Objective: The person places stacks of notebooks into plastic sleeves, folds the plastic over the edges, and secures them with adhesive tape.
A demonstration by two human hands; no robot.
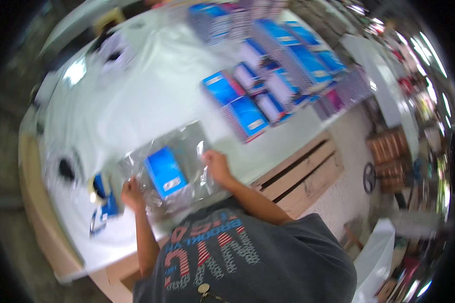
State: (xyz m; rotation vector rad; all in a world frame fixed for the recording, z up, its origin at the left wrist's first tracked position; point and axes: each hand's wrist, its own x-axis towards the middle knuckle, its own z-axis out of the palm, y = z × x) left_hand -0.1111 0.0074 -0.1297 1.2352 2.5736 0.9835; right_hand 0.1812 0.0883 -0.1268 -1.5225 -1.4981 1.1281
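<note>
A clear plastic bag [194, 136] lies spread on the white-covered table in front of me. On or inside it, I cannot tell which, is a blue spiral notebook [166, 171]. My left hand [132, 195] is closed on the bag's left side, fingers pinched together. At the opposite side my right hand [217, 165] grips the bag's edge. Just left of my left hand stands a blue tape dispenser [106, 202] with a roll of tape.
Stacks of blue spiral notebooks [245, 116] cover the table's right and far side. A roll in clear wrap [65, 169] lies at the left, another wrapped roll [115, 54] farther back. A wooden pallet [303, 174] sits beyond the table's right edge. The white table cover [151, 86] is wrinkled.
</note>
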